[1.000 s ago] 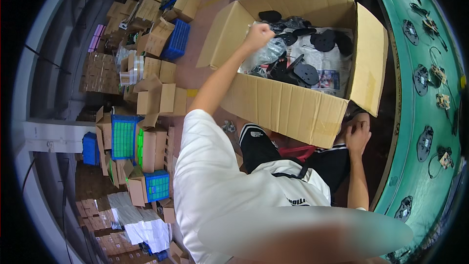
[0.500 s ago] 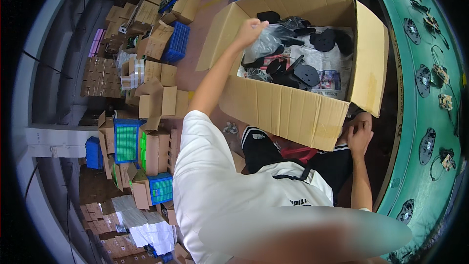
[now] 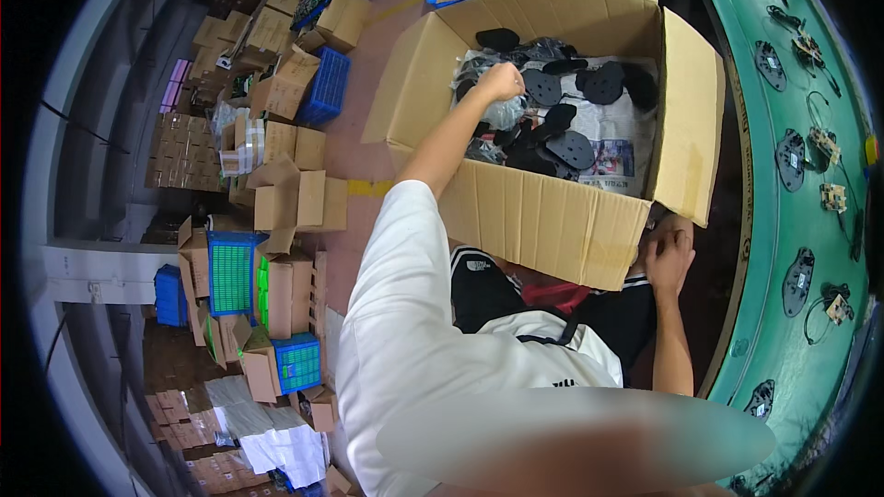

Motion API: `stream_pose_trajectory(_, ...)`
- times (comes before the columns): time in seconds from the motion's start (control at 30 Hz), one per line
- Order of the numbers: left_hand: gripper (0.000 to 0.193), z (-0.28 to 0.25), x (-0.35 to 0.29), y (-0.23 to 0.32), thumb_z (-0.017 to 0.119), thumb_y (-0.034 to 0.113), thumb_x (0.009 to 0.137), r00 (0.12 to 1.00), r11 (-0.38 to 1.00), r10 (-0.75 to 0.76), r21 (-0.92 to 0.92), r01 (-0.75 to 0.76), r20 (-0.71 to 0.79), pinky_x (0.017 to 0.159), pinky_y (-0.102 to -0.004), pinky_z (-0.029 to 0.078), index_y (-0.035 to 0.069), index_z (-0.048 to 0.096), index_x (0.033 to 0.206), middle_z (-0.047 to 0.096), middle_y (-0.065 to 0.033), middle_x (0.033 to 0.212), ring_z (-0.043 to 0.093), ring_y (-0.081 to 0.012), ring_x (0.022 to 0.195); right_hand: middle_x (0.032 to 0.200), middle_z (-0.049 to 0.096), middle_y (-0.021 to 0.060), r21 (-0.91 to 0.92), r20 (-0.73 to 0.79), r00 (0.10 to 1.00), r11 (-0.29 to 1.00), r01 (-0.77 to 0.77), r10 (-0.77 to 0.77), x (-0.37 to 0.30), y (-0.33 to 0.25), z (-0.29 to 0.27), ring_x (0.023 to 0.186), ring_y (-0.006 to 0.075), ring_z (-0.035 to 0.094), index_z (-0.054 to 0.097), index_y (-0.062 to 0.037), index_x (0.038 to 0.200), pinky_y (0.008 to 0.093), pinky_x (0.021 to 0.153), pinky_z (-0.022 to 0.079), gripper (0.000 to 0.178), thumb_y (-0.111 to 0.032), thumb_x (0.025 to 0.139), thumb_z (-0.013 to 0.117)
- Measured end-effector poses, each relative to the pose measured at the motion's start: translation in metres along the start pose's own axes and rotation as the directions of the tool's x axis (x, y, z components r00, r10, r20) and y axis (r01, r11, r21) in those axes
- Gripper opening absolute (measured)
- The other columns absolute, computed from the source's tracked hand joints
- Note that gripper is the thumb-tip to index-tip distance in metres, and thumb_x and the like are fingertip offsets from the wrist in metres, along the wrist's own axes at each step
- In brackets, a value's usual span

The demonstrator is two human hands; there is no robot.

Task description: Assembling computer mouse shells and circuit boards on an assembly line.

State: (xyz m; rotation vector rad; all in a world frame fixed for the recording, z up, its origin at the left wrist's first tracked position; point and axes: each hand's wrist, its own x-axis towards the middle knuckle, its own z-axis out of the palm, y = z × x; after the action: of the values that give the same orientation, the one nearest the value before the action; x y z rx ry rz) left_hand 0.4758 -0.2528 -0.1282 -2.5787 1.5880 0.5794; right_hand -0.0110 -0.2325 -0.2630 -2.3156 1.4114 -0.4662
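Observation:
My left hand (image 3: 502,83) is inside a large open cardboard box (image 3: 543,221). It is closed on a crumpled clear plastic bag (image 3: 505,114), which hangs beneath the fingers. Black plastic parts lie about it, among them a rounded part with holes (image 3: 571,150) and a dark flat piece (image 3: 497,39) at the far left corner. Printed newspaper (image 3: 612,133) lines the box bottom. Outside the box's near right corner, my right hand (image 3: 669,256) rests on my bare leg with bent, slightly parted fingers and nothing visible in it.
Along the right runs a green conveyor belt (image 3: 778,221) carrying black oval parts (image 3: 790,159) and small circuit boards with wires (image 3: 833,198). Cardboard cartons (image 3: 299,124) and blue crates (image 3: 324,85) are stacked on the left. The box flaps (image 3: 691,115) spread outward.
My left hand has moved down and to the right with the plastic bag, uncovering another round black part. The right hand stays on my leg. The whole view has shifted slightly.

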Motion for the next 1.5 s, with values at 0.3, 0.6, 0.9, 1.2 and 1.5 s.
stream_pose_trajectory(0.3,0.024,-0.021,-0.044,-0.036,0.072,0.03,0.08,0.93,0.927,0.024,-0.339,-0.158,-0.367,0.081,-0.0377,0.051,0.009,0.075,0.09,0.072,-0.0136,0.091,0.068,-0.0251,0.09,0.108,0.055,0.0159,-0.003,0.09,0.996,1.0,-0.013,0.013,0.003,-0.007,-0.006,0.106,0.0341,0.051,0.065,-0.0003,0.101,0.0435,0.086,0.039,0.033,-0.026,0.081,0.062)
stream_pose_trajectory(0.6,0.061,0.003,-0.037,-0.053,0.076,0.045,0.078,0.991,0.975,0.132,-0.176,-0.132,-0.011,0.091,-0.037,0.049,-0.005,0.066,0.111,0.067,-0.0226,0.109,0.064,-0.0298,0.104,0.104,0.057,0.0178,0.013,0.001,0.999,0.999,0.034,-0.034,0.005,0.0,0.001,0.104,0.0361,0.052,0.064,-0.0017,0.097,0.0468,0.086,0.04,0.029,-0.027,0.081,0.061)
stream_pose_trajectory(0.9,0.026,0.032,-0.001,-0.037,0.069,0.031,0.082,0.971,0.93,0.046,-0.346,-0.128,-0.236,0.075,-0.0354,0.05,0.006,0.073,0.087,0.071,-0.0114,0.081,0.066,-0.0215,0.079,0.111,0.057,0.02,0.022,-0.002,0.999,0.999,0.046,-0.045,0.005,-0.009,0.003,0.108,0.0361,0.051,0.065,0.0,0.109,0.0453,0.088,0.038,0.04,-0.025,0.078,0.063)
stream_pose_trajectory(1.2,0.018,-0.085,-0.068,0.031,0.061,0.017,0.088,0.751,0.414,-0.129,-0.724,-0.552,-0.647,0.057,-0.0253,0.04,0.006,0.068,0.077,0.062,0.002,0.072,0.052,-0.0064,0.064,0.115,0.056,0.0208,-0.021,0.027,0.999,0.999,0.04,-0.039,0.004,0.008,0.007,0.11,0.0364,0.05,0.065,-0.0004,0.112,0.0453,0.088,0.038,0.043,-0.026,0.078,0.063)
stream_pose_trajectory(1.5,0.017,-0.064,-0.035,-0.145,0.072,0.019,0.079,0.747,0.748,-0.295,-0.63,-0.208,-0.596,0.064,-0.0264,0.048,0.003,0.067,0.079,0.066,-0.003,0.076,0.059,-0.0106,0.069,0.108,0.056,0.0179,0.048,0.073,0.996,0.998,0.042,-0.045,0.011,-0.011,0.002,0.107,0.0343,0.05,0.065,0.0007,0.103,0.0452,0.086,0.038,0.036,-0.025,0.079,0.062)
